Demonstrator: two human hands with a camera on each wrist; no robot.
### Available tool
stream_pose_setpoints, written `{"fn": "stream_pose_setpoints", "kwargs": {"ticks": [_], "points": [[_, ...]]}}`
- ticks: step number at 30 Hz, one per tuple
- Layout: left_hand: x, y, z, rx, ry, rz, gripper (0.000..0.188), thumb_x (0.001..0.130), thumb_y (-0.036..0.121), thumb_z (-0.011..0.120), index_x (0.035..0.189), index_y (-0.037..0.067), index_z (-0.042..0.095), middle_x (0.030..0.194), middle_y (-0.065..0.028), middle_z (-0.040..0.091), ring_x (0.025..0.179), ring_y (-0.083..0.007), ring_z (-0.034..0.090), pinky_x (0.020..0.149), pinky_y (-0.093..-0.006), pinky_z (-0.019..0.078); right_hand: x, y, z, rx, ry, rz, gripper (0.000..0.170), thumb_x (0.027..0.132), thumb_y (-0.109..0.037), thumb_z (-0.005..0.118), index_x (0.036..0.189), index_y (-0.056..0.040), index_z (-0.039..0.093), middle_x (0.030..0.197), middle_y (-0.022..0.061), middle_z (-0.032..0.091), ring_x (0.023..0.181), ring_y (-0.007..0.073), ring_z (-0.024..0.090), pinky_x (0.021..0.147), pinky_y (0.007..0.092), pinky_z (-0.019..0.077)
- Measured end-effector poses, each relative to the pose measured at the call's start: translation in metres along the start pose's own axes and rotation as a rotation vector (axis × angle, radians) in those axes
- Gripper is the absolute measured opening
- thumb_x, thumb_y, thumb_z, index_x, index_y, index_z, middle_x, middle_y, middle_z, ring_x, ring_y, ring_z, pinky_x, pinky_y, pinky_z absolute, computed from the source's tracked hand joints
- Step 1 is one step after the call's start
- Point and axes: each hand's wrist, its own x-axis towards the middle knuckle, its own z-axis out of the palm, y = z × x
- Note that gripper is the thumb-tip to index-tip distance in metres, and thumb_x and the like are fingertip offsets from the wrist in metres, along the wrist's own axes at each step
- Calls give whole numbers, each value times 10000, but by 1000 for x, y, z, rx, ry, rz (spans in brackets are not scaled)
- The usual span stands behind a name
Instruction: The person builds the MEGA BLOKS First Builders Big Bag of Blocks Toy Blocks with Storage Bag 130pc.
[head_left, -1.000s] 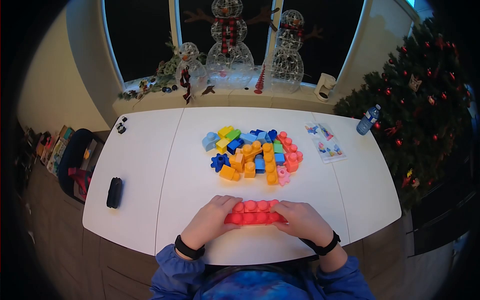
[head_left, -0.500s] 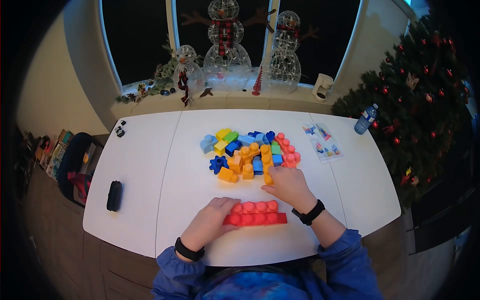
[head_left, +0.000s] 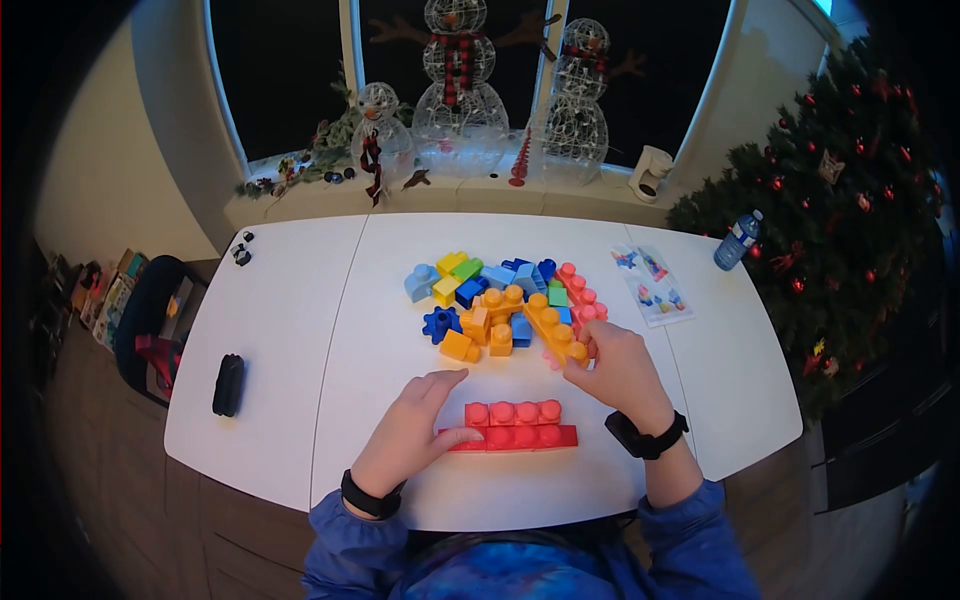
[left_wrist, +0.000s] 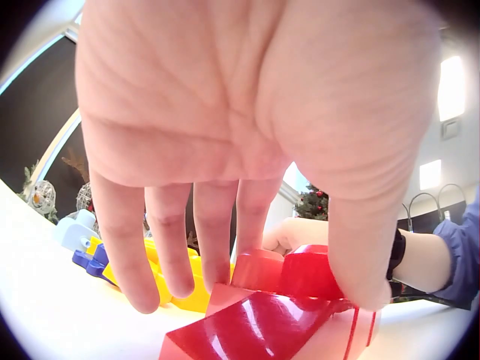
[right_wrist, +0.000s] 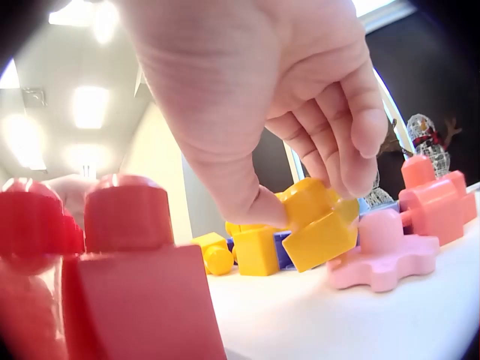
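In the head view a red toy-brick assembly (head_left: 525,436), two studded rows one behind the other, lies near the table's front edge. My left hand (head_left: 405,432) is beside its left end, fingers extended and thumb over the red bricks; the left wrist view shows the palm (left_wrist: 247,97) above them. My right hand (head_left: 630,370) pinches the near end of a long orange brick (head_left: 552,328) between thumb and fingers. That brick is tilted at the pile's right front. A pink gear-shaped brick (right_wrist: 384,262) lies right next to it, mostly hidden in the head view.
Behind the hands is a pile of blue, yellow, green and orange bricks, including a dark blue gear brick (head_left: 441,324). Coral bricks (head_left: 580,292) border its right side. Farther right are a picture sheet (head_left: 652,285) and a water bottle (head_left: 738,240); a black case (head_left: 229,385) lies left.
My right hand has left the red bricks, reached to the pile and taken the long orange brick, turning it aslant. The left hand's fingers have spread and loosened from the red bricks.
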Motion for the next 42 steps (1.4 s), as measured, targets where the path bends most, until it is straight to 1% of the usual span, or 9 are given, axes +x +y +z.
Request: {"fn": "stream_pose_setpoints", "kwargs": {"ticks": [5,8,11,18,29,32,35,38,42], "points": [[7,6,-5,-24,126,40,653,856,204,843,1433,65,571,1378,-171,614,1171,-350,625,966,-399,541,-23,0,-14,314,-145,-263,307,779,-144,816,1038,-57,675,907,83,696,774,218,699,658,332,565],[10,11,-1,-11,118,116,544,880,152,810,1382,65,621,1329,-157,648,1151,-341,634,948,-402,551,-27,-3,-11,304,-306,-257,312,787,-81,798,1075,-47,685,1017,89,719,830,204,713,692,300,575],[9,11,2,-10,70,117,418,887,102,785,1290,64,683,1238,-136,691,1121,-336,643,946,-411,555,-29,5,-3,318,-312,-269,285,824,-119,770,1088,-56,682,986,92,702,829,225,708,671,336,575],[7,6,6,-6,12,96,287,877,62,743,1163,71,722,1098,-115,704,1032,-325,653,902,-409,566,-32,8,-1,292,-355,-263,284,845,-105,773,1111,-46,693,1044,103,726,878,254,723,786,358,582],[9,3,9,12,-21,64,304,824,34,795,1122,58,740,1045,-107,730,1009,-326,672,901,-399,569,-33,14,5,309,-363,-278,298,857,-105,790,1134,-38,704,1057,109,734,893,273,725,805,365,582],[10,4,10,16,-4,87,282,837,34,772,1116,60,737,1035,-111,722,983,-326,668,872,-402,572,-26,18,2,284,-335,-379,282,870,-148,778,1128,-61,707,1015,98,730,880,271,724,783,372,569],[10,4,9,13,7,98,268,844,37,761,1110,62,735,1024,-111,719,969,-325,666,855,-403,573,-8,21,-8,348,-267,-151,276,879,-175,783,1120,-63,706,1017,106,719,859,295,711,778,390,571],[9,5,9,14,8,94,266,844,39,762,1108,62,735,1023,-111,719,968,-327,667,853,-403,574,23,58,5,127,18,1,234,903,-185,760,1097,-66,709,994,124,706,851,334,703,763,421,575],[10,7,8,15,-21,53,305,833,28,790,1132,63,743,1046,-124,733,1012,-337,680,903,-403,571,48,105,31,-159,125,52,180,908,-145,715,1069,-67,718,969,145,699,878,376,700,770,462,576]]}}
